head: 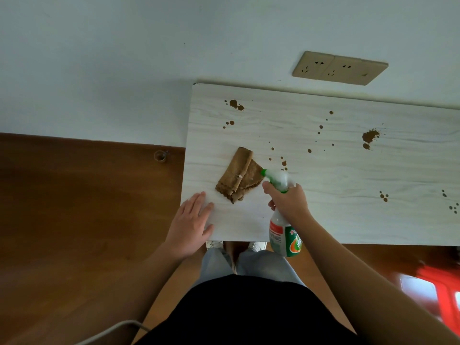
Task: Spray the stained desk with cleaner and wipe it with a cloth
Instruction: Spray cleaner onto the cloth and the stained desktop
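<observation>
A pale wood-grain desk (323, 185) carries brown stains, the biggest blot (370, 136) at the right and smaller spots (235, 104) at the far left. A folded brown cloth (239, 176) lies near the desk's left front. My right hand (288, 201) grips the neck of a white and green spray bottle (283, 232), its green nozzle over the cloth's right edge and pointing away from me across the desk. My left hand (191, 221) rests flat with straight fingers on the desk's front left corner, just left of the cloth.
The desk stands against a white wall with a beige double socket (339, 68) above it. Brown wooden floor (74, 220) lies to the left, with a small round fitting (160, 156) near the wall. A red object (443, 295) is at the lower right.
</observation>
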Tool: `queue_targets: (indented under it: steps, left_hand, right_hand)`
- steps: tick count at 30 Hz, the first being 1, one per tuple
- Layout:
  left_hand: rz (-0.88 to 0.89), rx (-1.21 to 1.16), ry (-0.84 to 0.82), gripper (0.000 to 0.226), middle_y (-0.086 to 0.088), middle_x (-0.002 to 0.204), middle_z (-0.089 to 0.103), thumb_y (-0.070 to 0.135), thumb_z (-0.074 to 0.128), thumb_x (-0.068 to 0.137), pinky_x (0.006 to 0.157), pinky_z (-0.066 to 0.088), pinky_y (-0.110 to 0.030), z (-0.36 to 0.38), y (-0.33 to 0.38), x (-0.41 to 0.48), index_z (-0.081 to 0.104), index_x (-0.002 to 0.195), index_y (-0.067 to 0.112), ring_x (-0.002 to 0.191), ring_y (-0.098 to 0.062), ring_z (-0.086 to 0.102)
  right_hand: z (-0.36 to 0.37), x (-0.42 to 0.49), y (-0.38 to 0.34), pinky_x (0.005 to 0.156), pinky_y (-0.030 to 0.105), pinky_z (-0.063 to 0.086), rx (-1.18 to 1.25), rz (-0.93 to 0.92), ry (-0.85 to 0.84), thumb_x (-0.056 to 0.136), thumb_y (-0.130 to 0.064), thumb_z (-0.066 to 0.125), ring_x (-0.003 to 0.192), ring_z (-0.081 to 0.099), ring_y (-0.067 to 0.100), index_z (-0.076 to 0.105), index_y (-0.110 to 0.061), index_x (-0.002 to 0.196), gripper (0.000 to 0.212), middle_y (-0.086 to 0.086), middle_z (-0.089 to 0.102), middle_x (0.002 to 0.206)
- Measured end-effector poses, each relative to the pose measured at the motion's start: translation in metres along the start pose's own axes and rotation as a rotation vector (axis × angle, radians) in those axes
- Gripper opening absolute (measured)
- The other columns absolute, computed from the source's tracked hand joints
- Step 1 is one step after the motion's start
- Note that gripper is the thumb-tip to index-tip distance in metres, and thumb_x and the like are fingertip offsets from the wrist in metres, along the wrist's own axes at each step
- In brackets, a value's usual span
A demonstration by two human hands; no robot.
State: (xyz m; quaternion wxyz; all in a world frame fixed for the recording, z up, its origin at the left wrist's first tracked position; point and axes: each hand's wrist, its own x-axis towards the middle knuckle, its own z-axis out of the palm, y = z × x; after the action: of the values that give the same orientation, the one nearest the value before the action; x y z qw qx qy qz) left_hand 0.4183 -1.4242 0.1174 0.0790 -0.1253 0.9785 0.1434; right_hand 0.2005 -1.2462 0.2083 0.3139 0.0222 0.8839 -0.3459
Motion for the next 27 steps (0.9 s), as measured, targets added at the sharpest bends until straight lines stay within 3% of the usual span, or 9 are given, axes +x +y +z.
queue_targets:
  steps: [5, 8, 11, 14, 16, 19, 24, 27]
  left_hand:
    - [0.0, -0.004, -0.013, 0.054, -0.017, 0.158, 0.041, 0.042, 0.064, 0.094, 0.119, 0.036, -0.045, -0.004, 0.0, 0.002, 0.055, 0.14, 0.016, 0.147, -0.035, 0.039]
    - [0.005, 0.008, -0.018, 0.054, -0.017, 0.158, 0.04, 0.043, 0.063, 0.094, 0.119, 0.034, -0.044, -0.005, 0.0, 0.002, 0.054, 0.141, 0.016, 0.148, -0.035, 0.039]
    - [0.007, 0.004, -0.009, 0.054, -0.017, 0.157, 0.042, 0.042, 0.065, 0.094, 0.118, 0.036, -0.045, -0.007, 0.001, 0.002, 0.054, 0.14, 0.015, 0.146, -0.035, 0.04]
    - [0.003, -0.001, -0.005, 0.054, -0.018, 0.156, 0.042, 0.042, 0.065, 0.094, 0.118, 0.038, -0.046, -0.006, 0.002, 0.003, 0.055, 0.139, 0.014, 0.146, -0.036, 0.04]
    - [-0.003, -0.002, -0.003, 0.054, -0.018, 0.157, 0.042, 0.042, 0.065, 0.094, 0.118, 0.037, -0.046, -0.006, 0.002, 0.003, 0.055, 0.139, 0.014, 0.147, -0.036, 0.039]
    - [-0.008, -0.007, -0.004, 0.054, -0.017, 0.157, 0.043, 0.043, 0.065, 0.094, 0.118, 0.038, -0.046, -0.005, 0.002, 0.004, 0.055, 0.138, 0.015, 0.147, -0.036, 0.039]
    - [-0.01, -0.015, 0.002, 0.054, -0.017, 0.156, 0.043, 0.044, 0.064, 0.093, 0.116, 0.039, -0.046, -0.004, 0.001, 0.003, 0.056, 0.138, 0.015, 0.147, -0.036, 0.04]
    - [-0.011, -0.022, 0.008, 0.053, -0.017, 0.155, 0.044, 0.043, 0.065, 0.093, 0.116, 0.04, -0.047, -0.004, 0.0, 0.003, 0.057, 0.137, 0.015, 0.146, -0.035, 0.041]
  right_hand:
    - [0.005, 0.007, -0.002, 0.073, 0.045, 0.063, 0.068, -0.019, 0.052, 0.083, -0.051, 0.072, 0.072, 0.073, 0.023, 0.064, -0.017, 0.096, 0.038, 0.005, 0.074, 0.08]
    - [0.005, 0.01, -0.009, 0.07, 0.038, 0.062, 0.046, -0.06, -0.007, 0.087, -0.035, 0.074, 0.074, 0.073, 0.023, 0.06, -0.02, 0.093, 0.022, 0.01, 0.072, 0.086]
    - [0.004, 0.013, -0.01, 0.058, 0.024, 0.057, 0.049, -0.101, -0.085, 0.087, -0.027, 0.075, 0.069, 0.07, 0.019, 0.064, -0.011, 0.103, 0.025, 0.006, 0.072, 0.082]
    - [0.001, 0.011, -0.011, 0.051, 0.018, 0.049, 0.056, -0.077, -0.096, 0.086, -0.029, 0.075, 0.056, 0.06, 0.011, 0.064, -0.012, 0.099, 0.024, 0.005, 0.066, 0.074]
    - [0.001, 0.008, -0.009, 0.057, 0.027, 0.052, 0.051, -0.046, -0.075, 0.085, -0.032, 0.076, 0.059, 0.059, 0.014, 0.057, -0.021, 0.088, 0.022, 0.004, 0.063, 0.072]
    - [0.004, 0.003, -0.003, 0.07, 0.038, 0.057, -0.011, -0.003, -0.021, 0.081, -0.038, 0.078, 0.071, 0.063, 0.019, 0.041, -0.033, 0.08, 0.037, 0.004, 0.064, 0.082]
    - [0.005, 0.004, 0.003, 0.056, 0.03, 0.054, -0.096, 0.03, 0.028, 0.073, -0.051, 0.074, 0.07, 0.067, 0.018, 0.06, -0.02, 0.095, 0.041, 0.003, 0.068, 0.08]
    - [0.005, 0.002, 0.003, 0.058, 0.033, 0.056, -0.085, 0.032, 0.055, 0.075, -0.046, 0.074, 0.066, 0.066, 0.018, 0.058, -0.02, 0.088, 0.032, 0.006, 0.068, 0.078]
